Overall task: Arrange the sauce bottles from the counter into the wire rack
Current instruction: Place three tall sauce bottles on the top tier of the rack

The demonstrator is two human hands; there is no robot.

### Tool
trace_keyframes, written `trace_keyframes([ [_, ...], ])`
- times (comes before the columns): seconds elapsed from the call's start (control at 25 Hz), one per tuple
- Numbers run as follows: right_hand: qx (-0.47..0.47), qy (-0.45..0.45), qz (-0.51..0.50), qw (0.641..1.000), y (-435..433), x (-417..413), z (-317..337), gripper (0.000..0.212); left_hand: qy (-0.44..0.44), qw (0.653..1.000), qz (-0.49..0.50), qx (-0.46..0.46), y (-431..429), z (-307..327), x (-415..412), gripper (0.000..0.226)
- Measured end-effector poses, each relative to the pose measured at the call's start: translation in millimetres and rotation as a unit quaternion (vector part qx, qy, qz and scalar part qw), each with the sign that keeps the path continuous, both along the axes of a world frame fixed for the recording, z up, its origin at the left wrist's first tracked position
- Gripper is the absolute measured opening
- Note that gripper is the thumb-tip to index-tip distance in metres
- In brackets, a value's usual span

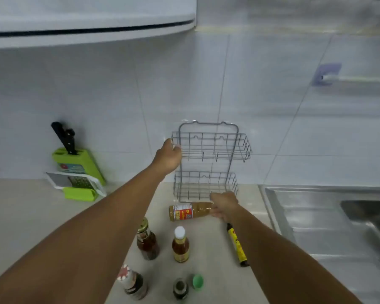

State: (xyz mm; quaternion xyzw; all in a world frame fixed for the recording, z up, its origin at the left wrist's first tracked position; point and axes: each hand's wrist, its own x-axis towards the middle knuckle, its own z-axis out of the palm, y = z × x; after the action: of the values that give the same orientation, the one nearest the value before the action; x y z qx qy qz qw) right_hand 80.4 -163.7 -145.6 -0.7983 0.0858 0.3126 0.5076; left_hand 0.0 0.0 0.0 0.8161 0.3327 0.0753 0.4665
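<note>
Left hand (170,154) grips the wire rack (208,163) upper-tier corner, likely steadying it; right hand (223,206) clamps the neck of the tan sauce bottle (191,211) lying on the counter (31,216), probably to load it.

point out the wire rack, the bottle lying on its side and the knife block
wire rack (241,148): head view, on the right end of its upper basket
lying bottle (184,211): head view, on its red and white label
knife block (79,160): head view, on its green front face
</note>
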Motion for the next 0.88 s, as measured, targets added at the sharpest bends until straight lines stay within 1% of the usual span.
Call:
trace_keyframes([
  [0.04, 0.018, 0.035, -0.021, 0.999, 4, 0, -9, 0.028, -0.013, 1.000, 0.016, 0.007, 2, -3, 4, 0.058],
  [0.16, 0.036, 0.134, -0.033, 0.990, 21, -1, -45, 0.018, -0.027, 0.998, 0.060, 0.024, 13, -18, 12, 0.045],
  [0.24, 0.042, 0.181, -0.033, 0.982, 36, -5, -67, 0.029, -0.050, 0.996, 0.071, -0.001, 17, -29, 14, 0.034],
  [0.36, 0.064, 0.226, -0.109, 0.966, 53, -4, -93, 0.044, -0.072, 0.994, 0.077, -0.033, 24, -37, 15, 0.039],
  [0.52, 0.039, 0.200, -0.184, 0.962, 68, 5, -117, 0.060, -0.090, 0.991, 0.079, -0.058, 34, -44, 18, 0.042],
  [0.68, 0.045, 0.167, -0.199, 0.965, 72, 16, -145, 0.067, -0.092, 0.991, 0.075, -0.067, 38, -44, 19, 0.046],
  [0.72, 0.047, 0.164, -0.205, 0.964, 72, 22, -166, 0.069, -0.092, 0.991, 0.073, -0.071, 39, -45, 19, 0.046],
  [0.8, 0.087, 0.168, -0.224, 0.956, 72, 22, -176, 0.079, -0.095, 0.989, 0.072, -0.083, 40, -45, 19, 0.047],
  [0.84, 0.113, 0.172, -0.237, 0.949, 73, 17, -166, 0.087, -0.098, 0.989, 0.073, -0.087, 40, -45, 19, 0.047],
  [0.88, 0.138, 0.164, -0.245, 0.946, 71, 7, -143, 0.090, -0.099, 0.988, 0.073, -0.089, 41, -45, 19, 0.047],
])
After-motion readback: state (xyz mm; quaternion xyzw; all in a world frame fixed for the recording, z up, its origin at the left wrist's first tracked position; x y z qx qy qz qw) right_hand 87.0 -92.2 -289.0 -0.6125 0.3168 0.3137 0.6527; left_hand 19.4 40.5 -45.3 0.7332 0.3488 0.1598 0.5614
